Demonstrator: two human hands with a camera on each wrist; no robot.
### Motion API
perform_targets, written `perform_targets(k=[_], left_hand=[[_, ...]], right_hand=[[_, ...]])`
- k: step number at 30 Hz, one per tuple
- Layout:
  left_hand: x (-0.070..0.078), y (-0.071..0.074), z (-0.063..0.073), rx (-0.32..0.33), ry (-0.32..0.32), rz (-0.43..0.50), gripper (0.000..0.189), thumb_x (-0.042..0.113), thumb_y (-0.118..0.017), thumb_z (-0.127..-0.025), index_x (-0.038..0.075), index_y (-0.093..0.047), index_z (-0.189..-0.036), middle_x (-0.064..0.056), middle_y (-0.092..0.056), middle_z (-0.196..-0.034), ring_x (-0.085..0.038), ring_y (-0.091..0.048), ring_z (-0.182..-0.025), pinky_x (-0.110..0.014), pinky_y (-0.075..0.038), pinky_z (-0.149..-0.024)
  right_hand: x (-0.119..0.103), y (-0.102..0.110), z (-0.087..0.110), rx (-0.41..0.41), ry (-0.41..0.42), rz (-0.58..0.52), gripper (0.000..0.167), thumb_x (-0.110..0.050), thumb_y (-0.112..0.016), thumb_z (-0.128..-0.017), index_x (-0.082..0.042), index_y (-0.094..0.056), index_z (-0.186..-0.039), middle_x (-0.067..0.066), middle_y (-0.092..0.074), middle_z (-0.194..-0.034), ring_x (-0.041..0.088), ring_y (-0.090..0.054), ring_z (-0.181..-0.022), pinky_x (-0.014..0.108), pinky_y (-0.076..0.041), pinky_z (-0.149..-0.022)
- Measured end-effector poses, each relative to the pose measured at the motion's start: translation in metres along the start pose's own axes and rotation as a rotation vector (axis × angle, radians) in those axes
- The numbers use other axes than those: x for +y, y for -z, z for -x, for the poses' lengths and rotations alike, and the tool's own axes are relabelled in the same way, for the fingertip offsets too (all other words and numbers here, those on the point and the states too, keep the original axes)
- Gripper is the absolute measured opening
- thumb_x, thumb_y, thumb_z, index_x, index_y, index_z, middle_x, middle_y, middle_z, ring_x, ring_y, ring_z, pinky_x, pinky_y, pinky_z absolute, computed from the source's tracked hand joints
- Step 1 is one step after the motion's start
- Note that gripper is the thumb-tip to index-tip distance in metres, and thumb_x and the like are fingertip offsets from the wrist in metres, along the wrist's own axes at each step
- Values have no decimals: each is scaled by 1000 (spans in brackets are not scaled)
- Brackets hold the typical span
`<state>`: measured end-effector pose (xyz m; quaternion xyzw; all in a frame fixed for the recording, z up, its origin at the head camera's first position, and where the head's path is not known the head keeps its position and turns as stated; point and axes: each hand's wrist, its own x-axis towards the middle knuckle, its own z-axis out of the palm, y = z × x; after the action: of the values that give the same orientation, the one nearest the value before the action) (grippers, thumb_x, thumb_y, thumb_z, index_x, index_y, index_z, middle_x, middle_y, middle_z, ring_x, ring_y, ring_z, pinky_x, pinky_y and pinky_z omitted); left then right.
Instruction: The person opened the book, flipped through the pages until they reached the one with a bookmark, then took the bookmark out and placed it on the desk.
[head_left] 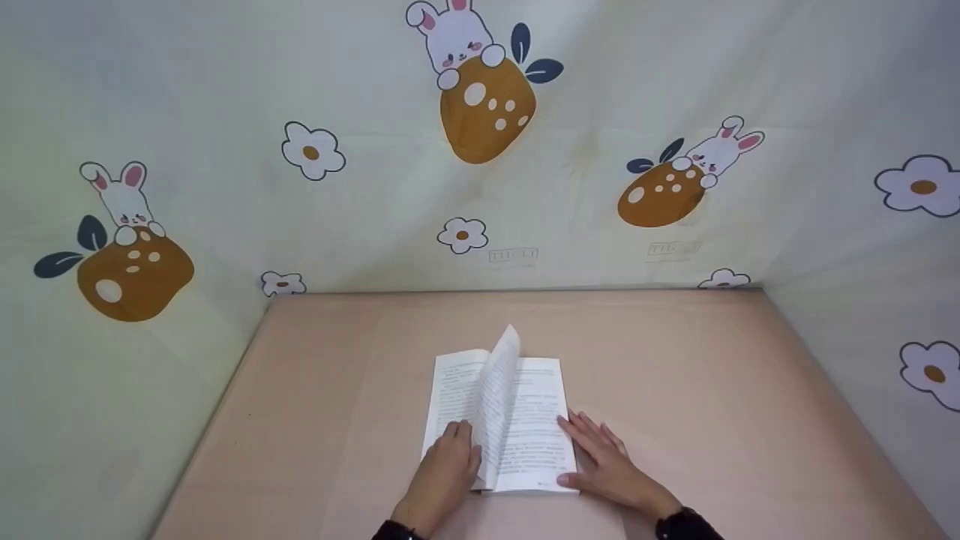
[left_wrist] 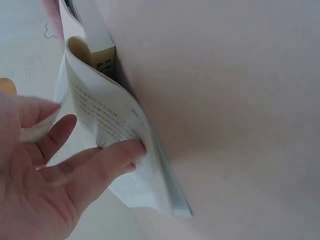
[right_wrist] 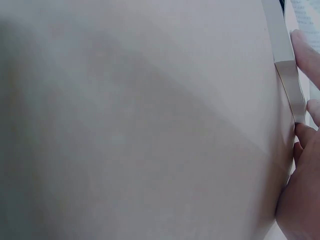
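Note:
An open paperback book (head_left: pixel 534 427) with printed text lies on the tabletop, one leaf (head_left: pixel 496 397) raised near its middle. At the lower left page is my left hand (head_left: pixel 446 459). In the left wrist view its thumb (left_wrist: pixel 127 150) rests on a printed page, while the other fingers stand loosely bent beside a blurred page. My right hand (head_left: pixel 611 461) lies along the right edge, thumb and index fingertip on the page, other fingers extended beside it. The right wrist view catches that hand (right_wrist: pixel 307 165) only partly, against the side of the book (right_wrist: pixel 290 82).
The pinkish-beige tabletop (head_left: pixel 337 390) surrounds the book. Behind it and at both sides hangs a pale cloth (head_left: pixel 375 210) printed with rabbits, orange fruit and flowers. Dark sleeve cuffs (head_left: pixel 686 523) show at the wrists.

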<state>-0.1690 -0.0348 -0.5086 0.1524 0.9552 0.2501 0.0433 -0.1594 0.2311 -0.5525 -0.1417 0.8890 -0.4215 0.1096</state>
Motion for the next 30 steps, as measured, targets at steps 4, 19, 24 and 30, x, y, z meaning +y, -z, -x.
perform_targets(k=[4, 19, 24, 30], left_hand=[[0, 0, 4, 47, 73, -4, 35, 10, -55, -88, -17, -53, -110, -24, -57, -101, -32, -63, -87, -38, -54, -72], [2, -9, 5, 144, 212, -192, 34, 3, -68, -73, -15, -62, -101, -17, -53, -89, -20, -47, -68, -31, -45, -46], [1, -10, 4, 116, 225, -223, 40, 5, -70, -75, -12, -57, -109, -17, -53, -93, -19, -47, -73, -29, -45, -49], [0, -13, 3, 149, 220, -231, 48, 2, -68, -76, -8, -47, -119, -19, -53, -100, -19, -47, -73, -28, -41, -48]], right_hand=[[0, 0, 0, 2, -1, 7, 85, -41, -70, -78, -12, -29, -146, 18, -17, -154, 41, -6, -141, 52, 4, -109], [-2, 0, 0, -2, 5, 9, 84, -39, -70, -79, -11, -29, -146, 20, -16, -154, 43, -6, -141, 54, 5, -108], [-2, 1, 0, -13, 1, 3, 83, -39, -69, -80, -12, -27, -147, 19, -15, -155, 42, -4, -141, 55, 5, -109], [-1, 1, 0, -8, -1, 3, 83, -39, -69, -80, -11, -28, -147, 19, -15, -154, 42, -5, -142, 54, 5, -109]])
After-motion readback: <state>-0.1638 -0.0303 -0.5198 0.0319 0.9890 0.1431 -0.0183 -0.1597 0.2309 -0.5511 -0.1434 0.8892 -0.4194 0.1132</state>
